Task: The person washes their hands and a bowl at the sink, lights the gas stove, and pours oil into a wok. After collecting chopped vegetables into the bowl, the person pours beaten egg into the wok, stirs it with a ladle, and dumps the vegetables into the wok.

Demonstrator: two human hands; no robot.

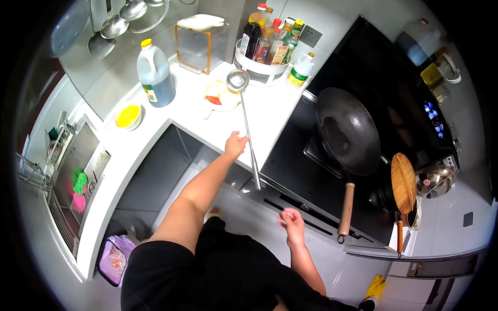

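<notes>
My left hand (236,145) reaches over the counter's front edge, its fingers closed at the shaft of a long metal ladle (246,118). The ladle's round bowl (237,80) is up by a small light-coloured dish (224,101) with red and pale pieces in it. The ladle's handle end sticks out past the counter edge. Lower down, my right hand (293,225) hangs in front of the stove with its fingers curled in and slightly blurred; nothing shows in it. A dark wok (348,132) with a wooden handle (347,210) sits on the stove to the right.
A bowl of yellow liquid (128,116) and a large jug (154,75) stand on the left counter (179,111). Behind are a clear container (199,46), a rack of sauce bottles (263,62) and a small bottle (301,70). A wooden-lidded pot (403,182) is beside the wok.
</notes>
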